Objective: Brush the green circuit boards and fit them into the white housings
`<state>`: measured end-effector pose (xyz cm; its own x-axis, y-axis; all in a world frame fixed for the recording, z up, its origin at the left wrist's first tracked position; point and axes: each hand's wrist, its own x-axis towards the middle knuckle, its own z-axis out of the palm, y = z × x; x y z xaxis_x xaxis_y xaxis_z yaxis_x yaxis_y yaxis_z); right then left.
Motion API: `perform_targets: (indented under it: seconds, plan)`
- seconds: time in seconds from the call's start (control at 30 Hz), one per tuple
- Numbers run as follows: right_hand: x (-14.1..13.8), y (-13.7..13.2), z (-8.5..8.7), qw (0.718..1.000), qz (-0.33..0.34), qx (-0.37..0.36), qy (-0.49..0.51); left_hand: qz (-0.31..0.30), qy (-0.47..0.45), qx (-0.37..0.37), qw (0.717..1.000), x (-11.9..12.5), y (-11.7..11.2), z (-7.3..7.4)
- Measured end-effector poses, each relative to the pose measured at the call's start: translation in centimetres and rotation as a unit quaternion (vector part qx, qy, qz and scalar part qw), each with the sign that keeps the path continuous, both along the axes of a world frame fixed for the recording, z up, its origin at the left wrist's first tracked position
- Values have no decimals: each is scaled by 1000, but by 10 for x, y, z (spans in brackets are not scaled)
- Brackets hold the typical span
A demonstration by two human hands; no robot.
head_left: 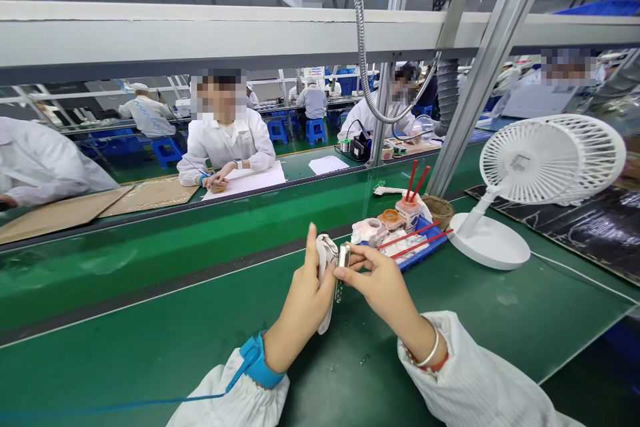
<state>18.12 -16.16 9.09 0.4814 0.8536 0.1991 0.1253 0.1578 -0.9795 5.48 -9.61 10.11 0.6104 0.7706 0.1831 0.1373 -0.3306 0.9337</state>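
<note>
On the workbench [150,347], a tray [425,250] lies ahead of the right hand [380,290] and just left of a desk fan [537,177], with a seated co-worker [225,143] beyond.

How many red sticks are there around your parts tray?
4 red sticks: two upright in the small jar, two lying across the blue tray; more could be hidden.
</note>
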Motion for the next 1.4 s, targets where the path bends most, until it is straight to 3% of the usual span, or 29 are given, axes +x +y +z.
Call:
perform_targets:
  seconds: [0.07, 0.17, 0.27, 1.03, 1.23, 1.4]
  plan:
    - [2, -1, 2, 1000, -14, -6, 0, -2, -96, -130, 987, 0, -2, 0]
    - [3, -3, 3, 999, -31, -5, -16, -16, -207, -306, 929, 2, -1, 1]
    - [1, -5, 2, 999, -25, -2, -33, -22, -231, -375, 898, 3, 1, 3]
    - [-8, -5, -4, 983, -93, 64, -146, -120, -257, -376, 882, 6, 3, 1]
    - [-10, -5, -10, 928, -158, 122, -315, -125, -261, -366, 885, 5, 3, -1]
    - [-13, -6, -13, 878, -168, 171, -415, -179, -248, -322, 896, 4, 5, -1]
